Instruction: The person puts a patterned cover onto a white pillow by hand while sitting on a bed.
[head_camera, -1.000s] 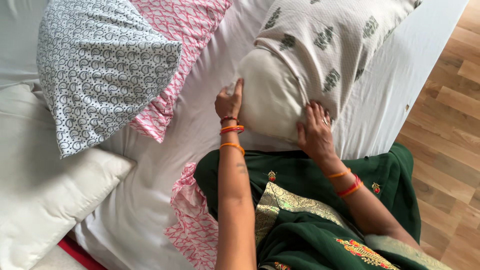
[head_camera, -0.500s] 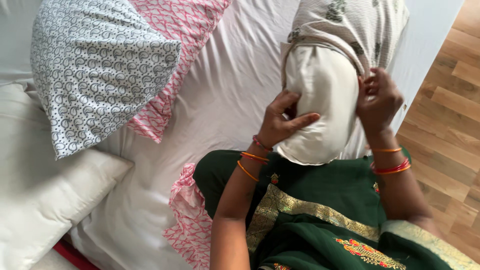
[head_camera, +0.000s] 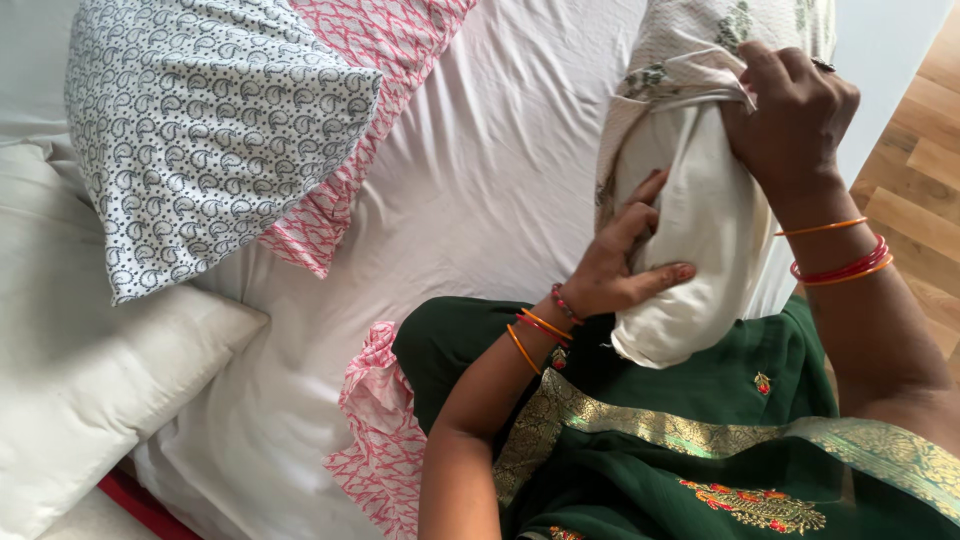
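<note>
Closest to you, your green and gold garment (head_camera: 650, 440) fills the lower frame, and the bare end of a cream pillow (head_camera: 700, 250) rests against it at your lap. Your left hand (head_camera: 625, 265) presses on that bare end, fingers (head_camera: 660, 275) spread fairly wide and flat, steadying it. Higher up, your right hand (head_camera: 795, 110) is closed in a fist on the bunched edge of a beige patterned pillowcase (head_camera: 690, 50), which covers only the pillow's far part.

To do this well, keep the left palm firm on the pillow while the right hand works the cover edge evenly along it, so the cloth does not bunch on one side.

The pillow's long axis runs from your lap away toward the top of the frame, tilted slightly right, with its uncovered end pointing at you. It stands on the white bed sheet (head_camera: 480, 200). Farther left lie a grey paisley pillow (head_camera: 200, 130), a pink patterned one (head_camera: 370, 90) beneath it, and a plain white pillow (head_camera: 90, 370).
</note>
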